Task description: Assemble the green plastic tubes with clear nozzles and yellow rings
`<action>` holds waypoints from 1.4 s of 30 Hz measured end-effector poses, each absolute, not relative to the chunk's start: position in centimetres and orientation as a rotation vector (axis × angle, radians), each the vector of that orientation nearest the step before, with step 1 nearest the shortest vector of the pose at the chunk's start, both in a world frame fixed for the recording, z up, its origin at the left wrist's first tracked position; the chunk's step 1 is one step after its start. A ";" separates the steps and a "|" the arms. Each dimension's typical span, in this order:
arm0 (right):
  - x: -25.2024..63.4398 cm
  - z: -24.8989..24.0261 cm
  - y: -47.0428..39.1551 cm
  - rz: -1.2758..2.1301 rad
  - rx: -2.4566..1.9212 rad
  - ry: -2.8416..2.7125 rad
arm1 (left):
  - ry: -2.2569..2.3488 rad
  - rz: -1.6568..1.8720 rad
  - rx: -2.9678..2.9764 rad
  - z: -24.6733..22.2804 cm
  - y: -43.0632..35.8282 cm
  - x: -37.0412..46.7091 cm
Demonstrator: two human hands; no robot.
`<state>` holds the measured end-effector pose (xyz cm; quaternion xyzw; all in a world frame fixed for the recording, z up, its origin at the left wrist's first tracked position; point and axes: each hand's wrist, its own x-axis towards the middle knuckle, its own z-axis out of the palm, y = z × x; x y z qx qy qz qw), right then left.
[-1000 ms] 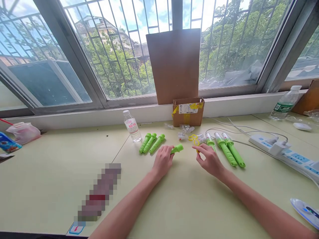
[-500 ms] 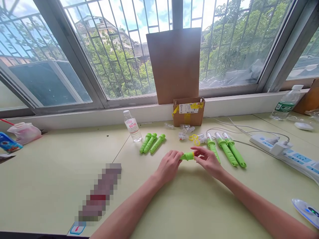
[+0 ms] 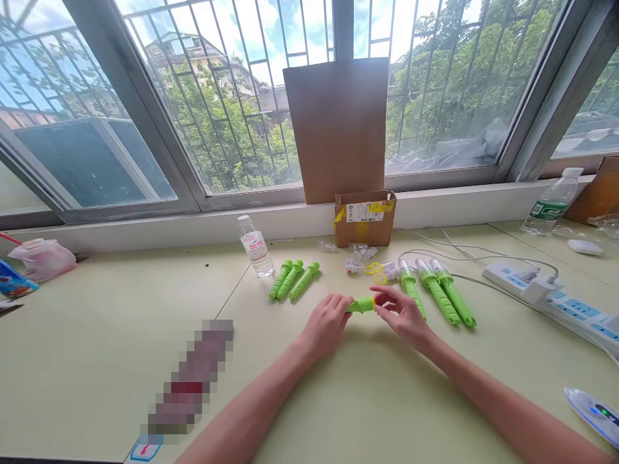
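Note:
My left hand point(image 3: 327, 324) is wrapped round a green ribbed tube point(image 3: 362, 305), which lies sideways above the table. At the tube's right end is a yellow ring point(image 3: 373, 304), pinched by the fingertips of my right hand point(image 3: 400, 313). Three green tubes point(image 3: 304, 281) lie to the left, beyond my left hand. On the right are three more green tubes with clear tops point(image 3: 441, 298); my right hand partly covers the nearest one. Yellow rings point(image 3: 376, 270) and clear plastic parts point(image 3: 354, 265) lie behind my hands.
A water bottle point(image 3: 256, 248) stands left of an open cardboard box point(image 3: 365, 229). A power strip point(image 3: 570, 303) with cables is at the right, another bottle point(image 3: 551, 203) behind it. A blurred-out object point(image 3: 193, 380) lies at the front left.
The view has shifted slightly. Both hands keep nearly the same hold on the green tube and its yellow ring.

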<state>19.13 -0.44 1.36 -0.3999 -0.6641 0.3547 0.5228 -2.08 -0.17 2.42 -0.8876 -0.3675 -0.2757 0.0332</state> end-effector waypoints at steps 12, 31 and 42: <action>19.0 1.5 -0.4 0.714 -0.988 -1.628 | -1.094 -0.845 -2.746 2.4 -0.2 -2.2; 19.0 1.5 -0.6 0.654 -0.925 -1.693 | -1.078 -0.858 -2.762 2.3 0.0 -2.4; 19.0 0.7 -0.5 0.529 -0.891 -1.822 | -1.222 -0.828 -2.653 2.1 -0.3 -2.2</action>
